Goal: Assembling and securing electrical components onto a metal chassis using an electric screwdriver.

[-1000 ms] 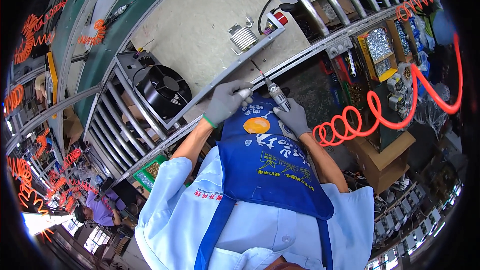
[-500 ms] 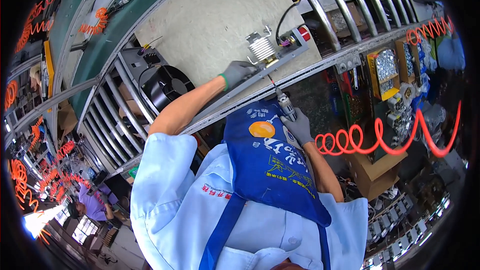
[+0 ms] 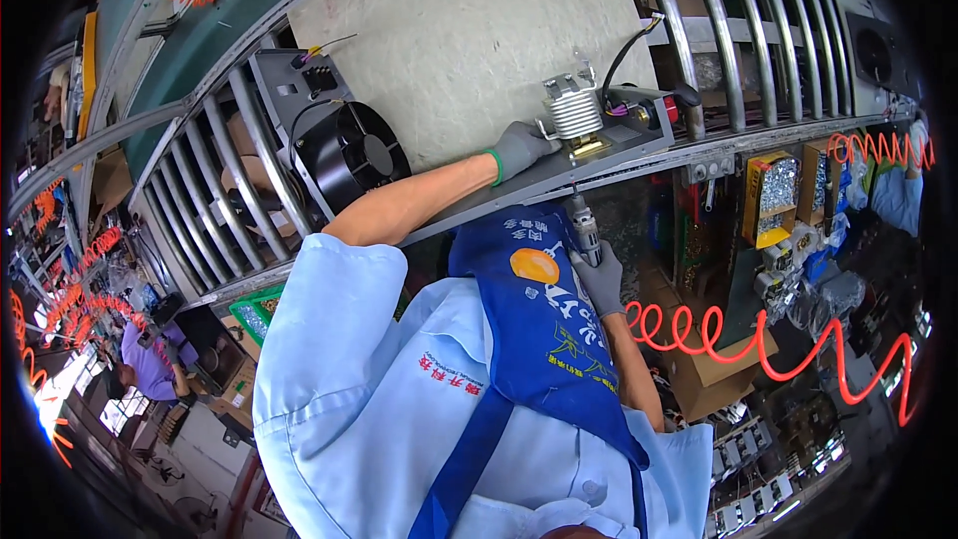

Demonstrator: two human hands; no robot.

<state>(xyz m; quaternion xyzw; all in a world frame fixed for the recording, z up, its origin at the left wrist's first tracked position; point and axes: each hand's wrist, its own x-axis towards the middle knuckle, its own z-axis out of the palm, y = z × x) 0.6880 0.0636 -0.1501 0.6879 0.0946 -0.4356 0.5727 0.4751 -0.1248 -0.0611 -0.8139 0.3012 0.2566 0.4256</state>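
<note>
A long grey metal panel (image 3: pixel 479 203) lies along the front edge of the bench, with a white ribbed metal part (image 3: pixel 574 115) standing near its right end. My gloved left hand (image 3: pixel 523 152) is closed at the panel's far side, right beside the base of the ribbed part; its fingertips are partly hidden. Below the front edge, my gloved right hand (image 3: pixel 601 281) wraps round a silver power screwdriver (image 3: pixel 586 230). The tool's thin bit points up at the panel beneath the ribbed part.
A black round fan (image 3: pixel 361 152) in a grey housing stands left on the rollers (image 3: pixel 215 225). A red coiled hose (image 3: pixel 699 334) hangs at the right. Beyond it are a yellow box of screws (image 3: pixel 773 202) and a cardboard box (image 3: pixel 714 379). Another person (image 3: pixel 150 359) is far left.
The view has shifted, and the panel now shows more of its upper face. My right hand holds the screwdriver more upright. My left hand stays beside the ribbed part.
</note>
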